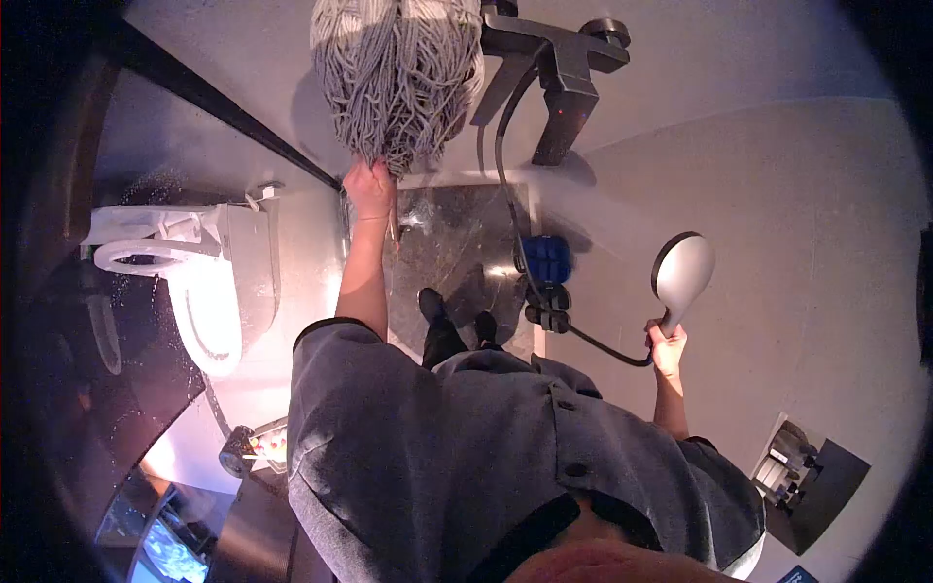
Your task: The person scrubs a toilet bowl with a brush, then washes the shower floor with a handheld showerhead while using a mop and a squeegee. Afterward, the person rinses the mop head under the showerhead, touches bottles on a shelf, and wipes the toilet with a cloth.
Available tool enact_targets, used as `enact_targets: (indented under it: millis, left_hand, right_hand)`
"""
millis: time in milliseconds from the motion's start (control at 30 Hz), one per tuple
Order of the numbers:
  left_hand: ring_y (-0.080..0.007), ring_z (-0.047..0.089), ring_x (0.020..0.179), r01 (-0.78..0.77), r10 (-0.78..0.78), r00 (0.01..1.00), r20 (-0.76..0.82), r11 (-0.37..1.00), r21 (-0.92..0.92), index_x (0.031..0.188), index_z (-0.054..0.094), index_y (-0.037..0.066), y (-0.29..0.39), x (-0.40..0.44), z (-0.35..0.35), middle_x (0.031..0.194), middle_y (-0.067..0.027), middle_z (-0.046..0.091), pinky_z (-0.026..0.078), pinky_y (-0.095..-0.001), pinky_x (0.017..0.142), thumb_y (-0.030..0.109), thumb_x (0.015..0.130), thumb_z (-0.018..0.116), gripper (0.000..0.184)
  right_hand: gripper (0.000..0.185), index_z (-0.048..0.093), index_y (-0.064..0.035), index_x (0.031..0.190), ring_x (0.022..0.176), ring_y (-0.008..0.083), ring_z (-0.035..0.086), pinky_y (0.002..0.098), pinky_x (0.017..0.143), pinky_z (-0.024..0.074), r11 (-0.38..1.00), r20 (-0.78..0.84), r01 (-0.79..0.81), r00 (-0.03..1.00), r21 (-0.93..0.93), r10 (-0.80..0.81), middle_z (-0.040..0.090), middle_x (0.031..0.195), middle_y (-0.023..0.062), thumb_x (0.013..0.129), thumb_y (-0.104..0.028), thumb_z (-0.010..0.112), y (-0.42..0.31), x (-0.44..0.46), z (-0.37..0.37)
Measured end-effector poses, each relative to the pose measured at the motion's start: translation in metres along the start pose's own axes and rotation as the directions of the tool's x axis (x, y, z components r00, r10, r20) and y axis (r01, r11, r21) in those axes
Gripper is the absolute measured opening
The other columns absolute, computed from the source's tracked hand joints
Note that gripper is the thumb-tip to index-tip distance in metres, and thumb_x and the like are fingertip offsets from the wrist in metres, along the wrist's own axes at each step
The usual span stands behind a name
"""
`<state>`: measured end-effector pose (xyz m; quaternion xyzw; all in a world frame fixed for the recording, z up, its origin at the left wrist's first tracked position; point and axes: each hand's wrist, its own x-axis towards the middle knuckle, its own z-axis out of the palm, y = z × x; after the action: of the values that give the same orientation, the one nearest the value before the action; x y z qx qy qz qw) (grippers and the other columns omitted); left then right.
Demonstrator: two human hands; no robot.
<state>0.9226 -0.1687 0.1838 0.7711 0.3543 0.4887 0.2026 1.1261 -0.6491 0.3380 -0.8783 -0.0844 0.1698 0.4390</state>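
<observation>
My left hand [369, 189] is closed around the mop just below its grey string head [398, 83]. The strings hang thick above my fist, and a short length of the handle [394, 222] shows beneath it. Out to the right, my right hand [667, 347] grips the neck of a shower head [686, 270], whose face is turned left. A faint haze, like spray, spreads to the left of it. The dark hose [507, 185] loops from the black wall mixer [559, 68] down to my right hand.
A white toilet [204, 291] with its seat raised stands left, behind water-spotted glass with a black frame bar [233, 112]. My feet are on dark wet tiles [428, 253]. Blue and black items [546, 262] sit by the right wall. A toilet-roll holder [787, 466] is lower right.
</observation>
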Motion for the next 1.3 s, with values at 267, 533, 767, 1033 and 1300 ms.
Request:
enact_targets:
  millis: [267, 533, 767, 1033, 1300]
  left_hand:
    - [-0.0399, 0.048, 0.057, 0.117, -0.102, 0.989, -0.108, 0.982, 0.146, 0.061, 0.045, 0.0, 0.001, -0.002, 0.005, 0.059, -0.02, 0.049, 0.037, -0.0466, 0.054, 0.015, 0.081, 0.04, 0.025]
    - [-0.0404, 0.047, 0.058, 0.301, -0.296, 0.948, -0.114, 0.953, 0.031, 0.063, 0.045, -0.003, -0.011, -0.007, 0.0, 0.06, -0.0211, 0.05, 0.037, -0.0436, 0.053, 0.014, 0.083, 0.035, 0.028]
    - [-0.0388, 0.053, 0.067, 0.473, -0.503, 0.86, 0.088, 0.849, 0.233, 0.077, 0.056, -0.001, -0.04, -0.054, 0.01, 0.07, -0.0221, 0.056, 0.04, -0.0439, 0.061, 0.031, 0.088, 0.035, 0.039]
    - [-0.0365, 0.056, 0.073, 0.632, -0.689, 0.621, 0.372, 0.722, 0.282, 0.091, 0.058, 0.006, -0.01, -0.141, -0.008, 0.078, -0.0184, 0.059, 0.043, -0.0438, 0.065, 0.04, 0.088, 0.034, 0.042]
    - [-0.043, 0.053, 0.076, 0.396, -0.511, 0.766, 0.391, 0.853, 0.34, 0.082, 0.053, -0.002, 0.062, 0.007, 0.061, 0.076, -0.0244, 0.057, 0.042, -0.047, 0.069, 0.021, 0.078, 0.051, 0.024]
  right_hand:
    - [0.006, 0.055, -0.0009, 0.066, 0.043, 0.0071, 0.044, 0.0217, 0.041, 0.0356, 0.998, -0.018, -0.035, 0.999, 0.05, 0.036, 0.049, 0.051, 0.0005, 0.071, -0.002, 0.058, 0.001, -0.004, -0.002]
    - [0.005, 0.055, -0.0013, 0.07, 0.043, 0.0086, 0.046, 0.022, 0.039, 0.0351, 0.997, -0.032, -0.001, 0.999, 0.083, 0.004, 0.053, 0.057, 0.0029, 0.073, -0.004, 0.057, 0.022, -0.007, -0.007]
    - [0.006, 0.054, -0.0009, 0.067, 0.042, 0.0072, 0.045, 0.0215, 0.04, 0.036, 0.993, -0.064, -0.047, 0.996, 0.106, 0.054, 0.049, 0.051, 0.001, 0.072, -0.002, 0.057, 0.022, -0.007, -0.006]
    - [0.002, 0.055, -0.0011, 0.071, 0.043, 0.0089, 0.045, 0.0224, 0.04, 0.0354, 0.998, -0.048, -0.044, 0.998, 0.054, 0.047, 0.052, 0.056, 0.0028, 0.073, -0.002, 0.056, 0.028, -0.003, -0.009]
    - [0.005, 0.055, -0.0012, 0.071, 0.044, 0.0088, 0.046, 0.0225, 0.041, 0.0369, 0.998, -0.003, -0.035, 0.999, 0.052, 0.035, 0.053, 0.057, 0.0032, 0.073, -0.004, 0.059, 0.027, 0.004, -0.011]
